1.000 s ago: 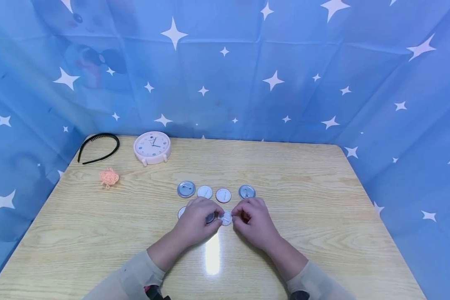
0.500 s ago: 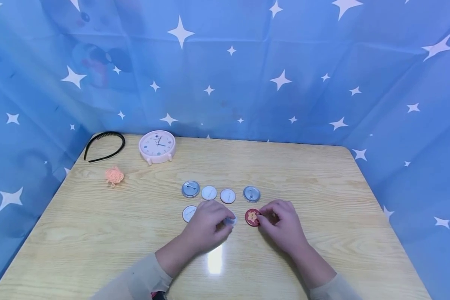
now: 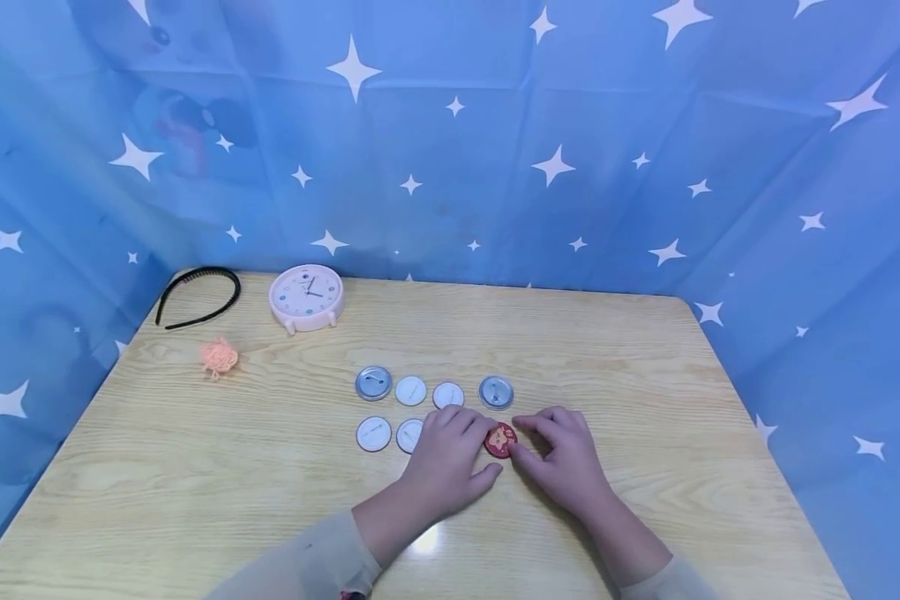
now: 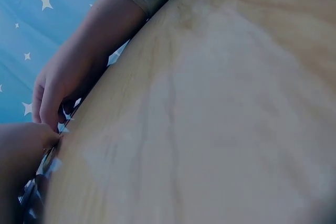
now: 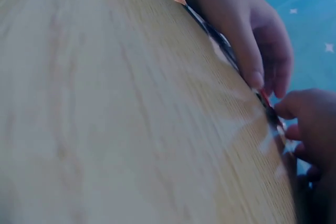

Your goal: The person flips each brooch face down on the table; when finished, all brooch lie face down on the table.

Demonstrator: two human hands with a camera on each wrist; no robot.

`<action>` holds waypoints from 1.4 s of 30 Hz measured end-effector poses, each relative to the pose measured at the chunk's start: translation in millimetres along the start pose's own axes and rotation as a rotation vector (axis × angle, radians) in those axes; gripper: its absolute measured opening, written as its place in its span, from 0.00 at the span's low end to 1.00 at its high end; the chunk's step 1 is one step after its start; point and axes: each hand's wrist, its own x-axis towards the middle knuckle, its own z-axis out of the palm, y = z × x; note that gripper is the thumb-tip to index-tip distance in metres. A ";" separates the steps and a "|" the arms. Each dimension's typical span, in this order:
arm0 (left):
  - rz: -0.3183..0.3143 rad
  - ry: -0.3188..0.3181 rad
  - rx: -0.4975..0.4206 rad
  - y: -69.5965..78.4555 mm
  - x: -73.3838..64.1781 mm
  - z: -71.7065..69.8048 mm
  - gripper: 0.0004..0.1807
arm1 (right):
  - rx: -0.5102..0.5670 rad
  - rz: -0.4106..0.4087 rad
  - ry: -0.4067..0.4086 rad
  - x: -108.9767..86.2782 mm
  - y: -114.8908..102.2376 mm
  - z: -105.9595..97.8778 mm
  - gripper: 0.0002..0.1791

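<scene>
A red pin badge (image 3: 501, 440) with a yellow figure on its face lies between the two hands in the head view. My left hand (image 3: 450, 462) reaches over the table from its left, fingertips at its upper left edge and thumb held apart below. My right hand (image 3: 566, 458) is at the badge's right side; its thumb touches the edge, and the index finger is spread away above. In the right wrist view, the red badge (image 5: 264, 98) shows edge-on between the left hand (image 5: 252, 35) and the right hand (image 5: 315, 124).
Several pin badges lie pin side up in two rows: silver-backed badges (image 3: 373, 383) and white-backed badges (image 3: 373, 434). My left hand covers part of the nearer row. Farther left are a pink clock (image 3: 307, 298), a black headband (image 3: 232, 292) and peach yarn (image 3: 218, 356).
My left hand has left the white-backed badge in the near row and moved right to the red badge. My right hand first shifted right, uncovering the red badge, then spread its thumb and index finger.
</scene>
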 end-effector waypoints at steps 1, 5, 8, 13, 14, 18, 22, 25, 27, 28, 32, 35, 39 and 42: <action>-0.008 -0.006 0.009 0.5 1.0 1.0 0.26 | 0.000 -0.009 0.006 -0.2 -0.4 1.3 0.20; -0.029 -0.012 0.038 1.2 3.2 1.4 0.23 | -0.001 -0.038 0.027 -0.6 -1.1 4.1 0.20; -0.041 0.004 0.047 0.9 3.0 -0.8 0.22 | 0.001 -0.043 0.021 -0.2 -1.0 4.4 0.20; -0.046 0.025 0.040 0.3 2.7 -3.6 0.21 | 0.004 -0.029 -0.005 0.4 -0.6 3.2 0.18; -0.048 0.026 0.040 0.2 2.8 -3.6 0.22 | 0.004 -0.026 -0.007 0.4 -0.6 2.8 0.18; -0.054 0.020 0.041 0.7 3.6 -4.3 0.22 | -0.003 -0.029 -0.007 -0.1 -0.3 1.2 0.18; -0.045 0.019 0.041 1.9 4.2 -4.1 0.20 | -0.001 -0.033 -0.007 -0.9 -1.0 -0.6 0.18; -0.042 0.011 0.042 2.3 4.3 -3.0 0.20 | 0.003 -0.035 -0.012 -1.2 -1.4 -1.8 0.18; -0.044 0.003 0.038 2.1 4.3 -1.9 0.20 | 0.005 -0.032 -0.020 -1.5 -1.5 -2.5 0.19; -0.047 0.000 0.035 1.9 4.4 -1.6 0.20 | 0.004 -0.026 -0.028 -1.5 -1.5 -2.7 0.19; -0.062 -0.004 0.028 1.2 4.1 -1.1 0.19 | 0.003 0.003 -0.066 -1.0 -1.8 -2.7 0.19; -0.072 -0.001 0.013 1.2 3.7 -2.0 0.19 | 0.006 0.018 -0.083 -0.1 -2.2 -2.3 0.19; -0.079 0.009 -0.013 1.7 3.2 -1.9 0.19 | 0.019 0.017 -0.073 0.0 -2.3 -2.1 0.19; -0.081 0.020 -0.029 2.6 3.1 -1.5 0.18 | 0.046 0.033 -0.053 -0.7 -2.2 -2.3 0.19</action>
